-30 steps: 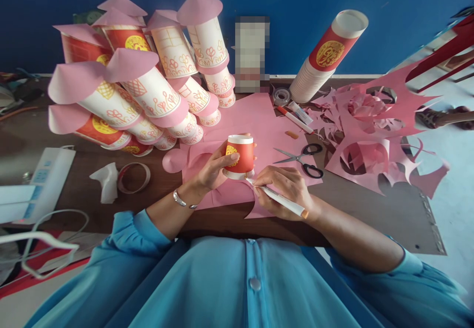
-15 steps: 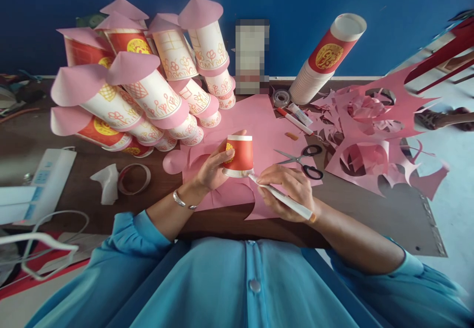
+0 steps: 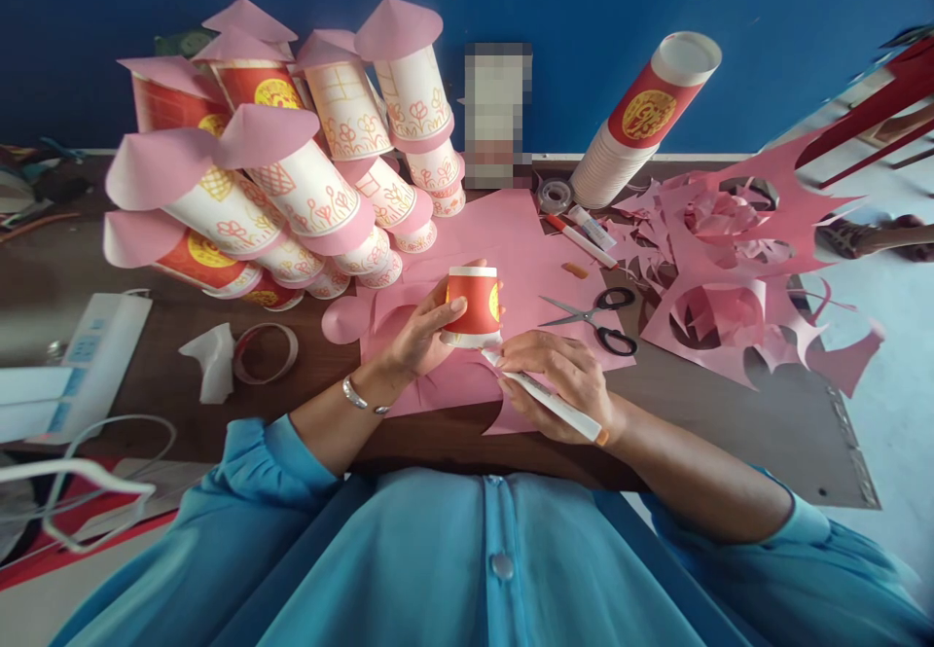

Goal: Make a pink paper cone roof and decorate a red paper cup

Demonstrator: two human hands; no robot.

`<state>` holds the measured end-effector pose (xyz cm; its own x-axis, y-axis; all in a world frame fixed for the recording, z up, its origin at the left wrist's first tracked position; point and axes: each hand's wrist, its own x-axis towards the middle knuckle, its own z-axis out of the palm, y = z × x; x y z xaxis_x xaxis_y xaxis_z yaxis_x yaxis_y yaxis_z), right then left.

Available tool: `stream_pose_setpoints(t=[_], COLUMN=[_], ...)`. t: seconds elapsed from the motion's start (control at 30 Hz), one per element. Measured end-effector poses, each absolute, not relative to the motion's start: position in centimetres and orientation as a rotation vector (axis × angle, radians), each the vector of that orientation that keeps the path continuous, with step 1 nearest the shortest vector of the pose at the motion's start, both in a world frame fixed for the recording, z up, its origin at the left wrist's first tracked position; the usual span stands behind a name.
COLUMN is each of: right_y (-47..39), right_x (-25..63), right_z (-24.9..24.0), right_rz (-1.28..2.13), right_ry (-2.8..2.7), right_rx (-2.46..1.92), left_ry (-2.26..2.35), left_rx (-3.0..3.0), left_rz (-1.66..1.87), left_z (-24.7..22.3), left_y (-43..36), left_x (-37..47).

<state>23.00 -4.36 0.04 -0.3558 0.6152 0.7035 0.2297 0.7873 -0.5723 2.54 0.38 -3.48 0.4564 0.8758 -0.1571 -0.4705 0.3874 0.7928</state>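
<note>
A red paper cup (image 3: 474,303) with white bands and a yellow emblem is upside down in my left hand (image 3: 421,334), whose fingers wrap its left side. My right hand (image 3: 558,381) closes round a white marker pen (image 3: 553,405) with an orange end. The pen's tip meets the white band at the cup's lower edge, or nearly so; contact is hard to tell. Beneath both hands lies a sheet of pink paper (image 3: 503,238). Scissors (image 3: 594,318) with black handles rest opened on it, right of the cup.
Towers of decorated cups with pink cone roofs (image 3: 292,170) crowd the back left. A tall stack of cups (image 3: 642,122) leans at the back right, near a tape roll (image 3: 555,196) and another marker (image 3: 582,240). Pink paper scraps (image 3: 736,306) cover the right; a tape ring (image 3: 266,353) lies left.
The cup has turned in my left hand, so its yellow emblem now shows on the right side instead of the left. My right hand and the pen have shifted slightly left.
</note>
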Motion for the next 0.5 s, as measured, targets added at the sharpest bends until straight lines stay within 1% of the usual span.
stream_pose_setpoints(t=[0.2, 0.5], right_y=[-4.34, -4.5], right_x=[23.08, 23.0], right_z=[0.18, 0.01], right_rz=[0.448, 0.376], right_ry=[-1.943, -1.934], right_rx=[-0.611, -0.727], left_ry=[0.599, 0.571], left_rx=[0.647, 0.616], left_rz=[0.936, 0.927], left_z=[-3.17, -2.79], left_y=[0.72, 0.85], left_x=[2.6, 2.66])
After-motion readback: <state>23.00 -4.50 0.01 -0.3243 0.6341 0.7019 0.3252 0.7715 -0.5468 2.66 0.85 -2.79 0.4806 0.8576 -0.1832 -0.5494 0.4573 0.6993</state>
